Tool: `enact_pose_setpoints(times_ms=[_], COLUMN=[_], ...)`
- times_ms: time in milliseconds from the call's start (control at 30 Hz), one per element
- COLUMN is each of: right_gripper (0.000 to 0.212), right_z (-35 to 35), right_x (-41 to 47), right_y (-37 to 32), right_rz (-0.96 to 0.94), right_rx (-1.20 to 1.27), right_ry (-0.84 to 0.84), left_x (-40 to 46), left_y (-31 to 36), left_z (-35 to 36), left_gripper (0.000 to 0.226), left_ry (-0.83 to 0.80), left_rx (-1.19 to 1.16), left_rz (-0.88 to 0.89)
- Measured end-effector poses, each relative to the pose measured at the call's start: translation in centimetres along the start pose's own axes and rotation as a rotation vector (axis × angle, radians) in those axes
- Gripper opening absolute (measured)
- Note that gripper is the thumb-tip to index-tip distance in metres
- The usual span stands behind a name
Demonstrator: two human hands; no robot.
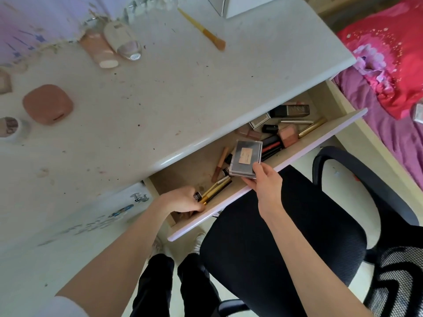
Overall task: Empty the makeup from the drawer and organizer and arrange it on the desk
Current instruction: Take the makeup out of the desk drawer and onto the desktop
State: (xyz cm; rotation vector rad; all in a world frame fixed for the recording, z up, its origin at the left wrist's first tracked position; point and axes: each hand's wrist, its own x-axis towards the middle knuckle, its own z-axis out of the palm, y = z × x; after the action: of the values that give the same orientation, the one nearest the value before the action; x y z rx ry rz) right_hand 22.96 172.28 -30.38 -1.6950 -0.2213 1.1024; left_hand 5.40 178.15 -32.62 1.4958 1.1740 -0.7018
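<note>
- Chair: black mesh seat, curved armrest, just below the drawer front.
- Left hand: inside the drawer's near-left corner, fingers curled round slim gold and black tubes; their long axes run up and to the right.
- Right hand: thumb and fingers pinch the near edge of a flat rectangular palette, clear plastic over grey, tan label; held above the drawer, long axis pointing away.
- Drawer: open, pale wood floor; loose lipsticks, pencils, a dark bottle lying sideways.
- Desk: white, speckled; rounded pink compact, two lying bottles, wooden brush lying diagonally.
</note>
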Motion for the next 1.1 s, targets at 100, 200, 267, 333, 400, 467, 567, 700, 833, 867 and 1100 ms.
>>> enact_pose_setpoints(times_ms=[100,200,267,333,400,467,567,700,833,867,1100], right_gripper=[0.016,0.019,0.019,0.019,0.019,0.02,0.02,0.015,0.018,0.019,0.017], right_z=[-0.2,-0.5,-0.5,-0.4,-0.1,0.3,1.3,2.8,4.1,4.3,6.5], right_x=[-0.2,-0.5,-0.8,-1.0,-1.0,-0.8,0.0,1.7,4.1,4.9,10.5], right_y=[-0.1,-0.4,-1.0,-2.0,-3.3,-4.8,-6.8,-9.0,-10.6,-11.0,-13.7], right_rz=[0.011,0.078,0.114,0.121,0.1,0.06,0.015,-0.009,-0.074,-0.093,-0.22], right_rx=[0.028,0.184,0.305,0.398,0.445,0.465,0.438,0.379,0.234,0.191,-0.075], right_ry=[-0.013,-0.021,-0.029,-0.043,-0.06,-0.083,-0.096,-0.051,-0.03,-0.019,0.014], left_x=[-1.3,-2.9,-3.9,-4.7,-5.6,-6.2,-6.4,-4.4,-0.9,-0.1,5.5], left_y=[0.0,0.0,0.1,0.6,1.3,2.0,3.4,5.9,8.4,9.0,12.0], left_z=[0.1,-0.2,-0.8,-1.7,-2.7,-4.0,-6.2,-9.8,-13.6,-14.7,-22.8], left_gripper=[0.013,0.011,0.016,0.021,0.015,0.01,0.008,0.008,0.006,0.006,0.034], left_ry=[-0.021,0.004,0.027,0.038,0.078,0.181,0.32,0.532,0.641,0.668,0.928], left_rx=[-0.057,-0.123,-0.172,-0.209,-0.229,-0.305,-0.678,-0.991,-0.974,-0.962,-0.769], left_rz=[0.076,0.148,0.183,0.218,0.259,0.3,0.353,0.267,0.181,0.177,0.186])
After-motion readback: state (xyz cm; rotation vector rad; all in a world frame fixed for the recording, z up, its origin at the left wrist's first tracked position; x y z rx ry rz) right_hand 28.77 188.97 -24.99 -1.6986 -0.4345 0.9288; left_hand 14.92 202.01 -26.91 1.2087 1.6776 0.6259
